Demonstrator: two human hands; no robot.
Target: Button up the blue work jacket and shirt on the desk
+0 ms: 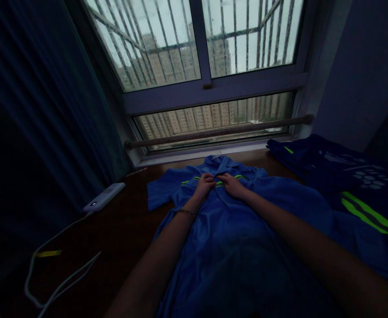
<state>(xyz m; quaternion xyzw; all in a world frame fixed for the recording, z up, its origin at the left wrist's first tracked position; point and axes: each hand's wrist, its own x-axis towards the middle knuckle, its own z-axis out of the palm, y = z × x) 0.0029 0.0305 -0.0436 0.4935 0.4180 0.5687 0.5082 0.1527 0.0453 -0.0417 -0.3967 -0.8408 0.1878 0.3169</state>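
Nearest the camera, two bare forearms point(159, 258) are stretched over a short-sleeved blue work shirt point(222, 216), which is laid front up on a dark brown surface point(130, 234) beneath a window point(205, 39), its collar point(215, 161) turned toward the glass. For work on the front opening, the whole shirt is best kept flat first: the loose cloth bunched between and beside the forearms should be eased outward, so that the chest is not pulled askew. The two front edges should then be brought level from the collar down and held without stretching. By the left hand point(206, 183), the cloth is pinched on one side of the opening; by the right hand point(231, 184), it is pinched on the other, the fingertips being held close together. One edge is best steadied by one hand while small adjustments are made by the other. Whether a button is held between the fingers cannot be told.

The shirt is rumpled, with long creases run down its body; one sleeve point(160, 193) is spread out flat at the left. The collar is folded down and parted at the throat. Across the chest, a narrow yellow-green band point(219, 183) is set, partly hidden by the hands; its segments can be used as a guide for alignment.
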